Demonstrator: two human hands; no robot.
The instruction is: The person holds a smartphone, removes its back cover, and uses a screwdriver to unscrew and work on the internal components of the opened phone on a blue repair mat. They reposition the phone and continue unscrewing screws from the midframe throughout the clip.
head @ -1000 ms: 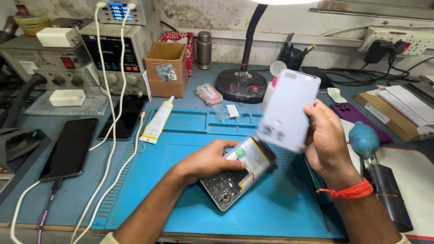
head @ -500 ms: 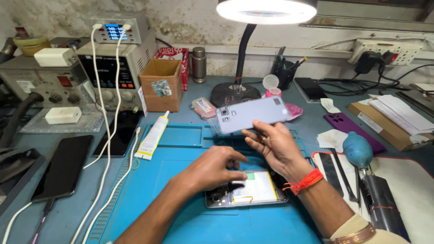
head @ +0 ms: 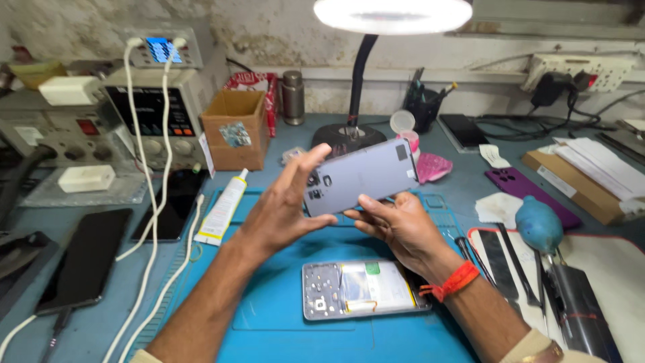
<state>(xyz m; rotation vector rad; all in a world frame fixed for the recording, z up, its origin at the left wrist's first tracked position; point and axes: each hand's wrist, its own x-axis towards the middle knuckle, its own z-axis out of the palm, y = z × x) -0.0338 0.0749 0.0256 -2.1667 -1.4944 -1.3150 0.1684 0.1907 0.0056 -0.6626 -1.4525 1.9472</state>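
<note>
On the blue repair mat (head: 282, 323) lies an opened phone (head: 363, 289) — above it, left hand (head: 285, 202) and right hand (head: 396, 225) grasp a grey back cover (head: 363, 176), behind them an open cardboard box (head: 234, 129) bearing a small sticker.

Single head-worn view, looking forward and down across a cluttered bench from the person's own seat, close in. Both forearms enter from the bottom edge; the blue work mat (head: 269, 323) fills the near field. The back wall and ring lamp (head: 393, 15) cut the top edge.

A blue-grey workbench (head: 282, 138) carries a blue mat (head: 269, 316), cardboard box (head: 232, 128), and apparently a glue tube (head: 222, 208).
</note>
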